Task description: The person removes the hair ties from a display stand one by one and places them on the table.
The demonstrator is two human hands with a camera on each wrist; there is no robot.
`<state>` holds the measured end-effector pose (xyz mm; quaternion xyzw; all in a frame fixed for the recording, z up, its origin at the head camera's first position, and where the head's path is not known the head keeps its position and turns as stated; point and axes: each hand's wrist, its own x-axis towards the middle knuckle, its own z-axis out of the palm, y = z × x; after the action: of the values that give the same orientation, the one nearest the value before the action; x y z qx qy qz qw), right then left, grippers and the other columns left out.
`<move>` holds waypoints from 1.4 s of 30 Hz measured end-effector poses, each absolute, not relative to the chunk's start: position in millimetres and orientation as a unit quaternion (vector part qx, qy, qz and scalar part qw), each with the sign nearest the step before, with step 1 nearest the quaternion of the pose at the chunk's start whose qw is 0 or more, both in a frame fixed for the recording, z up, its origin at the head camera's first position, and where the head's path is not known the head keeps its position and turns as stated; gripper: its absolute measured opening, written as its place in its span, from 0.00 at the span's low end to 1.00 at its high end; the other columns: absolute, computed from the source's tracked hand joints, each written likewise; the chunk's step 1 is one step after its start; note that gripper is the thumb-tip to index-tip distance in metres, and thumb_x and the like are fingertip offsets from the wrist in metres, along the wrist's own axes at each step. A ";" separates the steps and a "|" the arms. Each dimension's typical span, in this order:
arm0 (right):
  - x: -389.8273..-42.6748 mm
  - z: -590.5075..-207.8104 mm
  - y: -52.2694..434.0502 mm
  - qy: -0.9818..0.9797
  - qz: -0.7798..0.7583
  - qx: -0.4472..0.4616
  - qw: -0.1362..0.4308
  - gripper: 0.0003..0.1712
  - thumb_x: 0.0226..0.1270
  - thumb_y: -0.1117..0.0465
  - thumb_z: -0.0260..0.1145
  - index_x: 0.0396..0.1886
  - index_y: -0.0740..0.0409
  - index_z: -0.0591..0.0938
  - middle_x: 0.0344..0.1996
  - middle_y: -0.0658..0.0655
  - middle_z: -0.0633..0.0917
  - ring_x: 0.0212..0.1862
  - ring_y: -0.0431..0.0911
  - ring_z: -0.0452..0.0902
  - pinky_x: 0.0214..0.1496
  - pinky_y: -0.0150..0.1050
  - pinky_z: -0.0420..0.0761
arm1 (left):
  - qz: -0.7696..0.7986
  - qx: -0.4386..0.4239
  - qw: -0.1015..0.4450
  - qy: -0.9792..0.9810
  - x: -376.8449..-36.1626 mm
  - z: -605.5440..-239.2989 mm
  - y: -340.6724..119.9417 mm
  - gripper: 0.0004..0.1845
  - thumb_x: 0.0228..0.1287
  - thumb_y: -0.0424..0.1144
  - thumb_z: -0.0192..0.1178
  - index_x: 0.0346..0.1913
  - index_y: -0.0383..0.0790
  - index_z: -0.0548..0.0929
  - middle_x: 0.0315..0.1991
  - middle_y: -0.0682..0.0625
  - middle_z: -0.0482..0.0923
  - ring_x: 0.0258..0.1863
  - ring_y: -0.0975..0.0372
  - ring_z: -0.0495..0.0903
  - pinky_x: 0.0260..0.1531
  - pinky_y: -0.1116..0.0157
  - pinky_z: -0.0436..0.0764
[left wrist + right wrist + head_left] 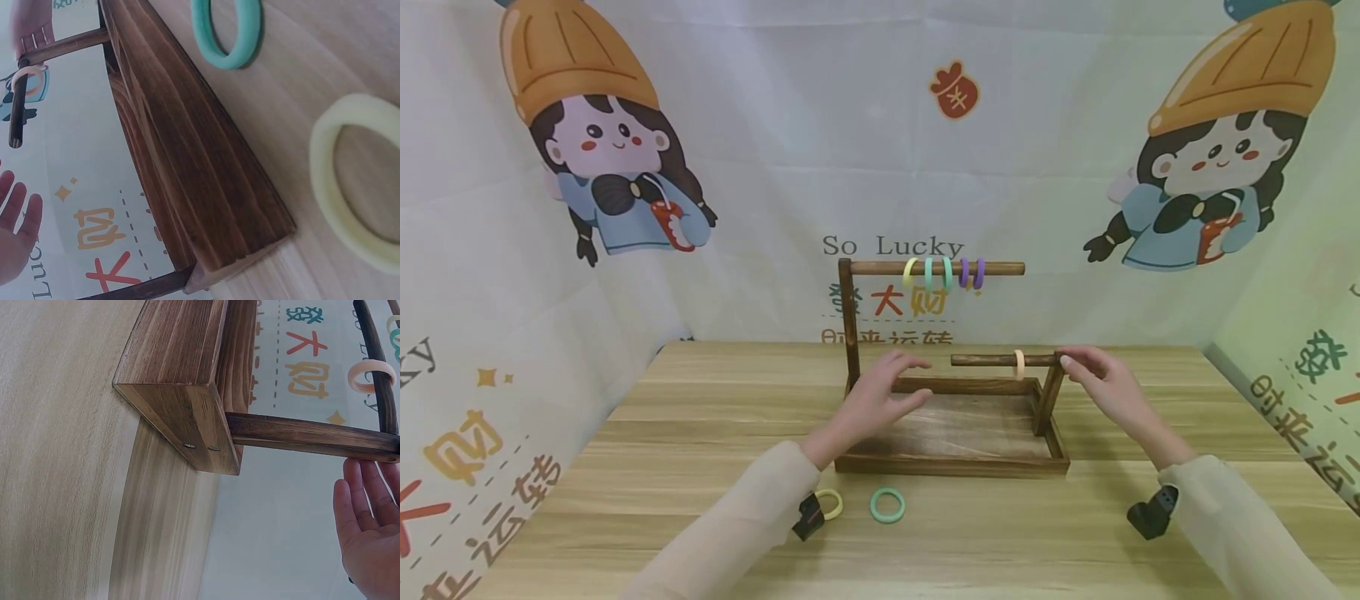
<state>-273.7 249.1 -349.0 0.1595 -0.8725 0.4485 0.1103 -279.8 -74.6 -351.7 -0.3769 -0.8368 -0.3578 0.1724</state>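
wooden rack [951,467]: right hand [1105,383] with relaxed fingers touching its lower rod's [992,360] end, left hand [880,396] hovering open.

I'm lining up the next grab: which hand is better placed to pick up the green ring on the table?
Probably the left hand: the green ring lies before the tray near that forearm, while the right hand is at the lower rod.

The rack [951,433] at the centre is dark stained wood with a strong grain and a matt, slightly rough face; two small metal screw heads [200,447] show in its corner. The worktop [700,417] is pale, smooth wood-grain board. The rings [887,505] look like soft matt foam or rubber. The backdrop [820,150] is printed cloth, creased.
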 end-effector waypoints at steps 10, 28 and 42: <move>-275.3 -351.3 250.0 -0.872 0.451 0.159 0.107 0.26 0.68 0.50 0.48 0.56 0.66 0.70 0.49 0.65 0.74 0.46 0.54 0.71 0.42 0.42 0.74 | -0.359 -0.363 0.145 -0.847 -289.2 -347.8 -67.3 0.21 0.57 0.43 0.60 0.53 0.38 0.73 0.45 0.49 0.71 0.41 0.62 0.69 0.37 0.63 0.73; -272.8 -347.9 248.6 -0.868 0.457 0.165 0.108 0.25 0.69 0.53 0.48 0.56 0.67 0.69 0.50 0.66 0.73 0.47 0.54 0.71 0.44 0.46 0.72 | -0.350 -0.357 0.122 -0.857 -301.3 -342.4 -43.2 0.26 0.56 0.44 0.61 0.56 0.37 0.70 0.50 0.47 0.70 0.48 0.59 0.69 0.42 0.66 0.72; -274.8 -350.0 249.8 -0.867 0.459 0.162 0.107 0.27 0.68 0.50 0.48 0.56 0.67 0.70 0.50 0.66 0.73 0.47 0.56 0.70 0.45 0.53 0.71 | -0.331 -0.360 0.122 -0.864 -305.4 -335.9 -20.3 0.27 0.55 0.43 0.61 0.57 0.38 0.70 0.53 0.47 0.69 0.53 0.59 0.66 0.52 0.64 0.65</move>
<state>-274.8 249.8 -350.0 0.1618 -0.8667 0.4595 0.1071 -305.4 -20.3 -335.9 -0.3601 -0.8637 -0.3307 0.1224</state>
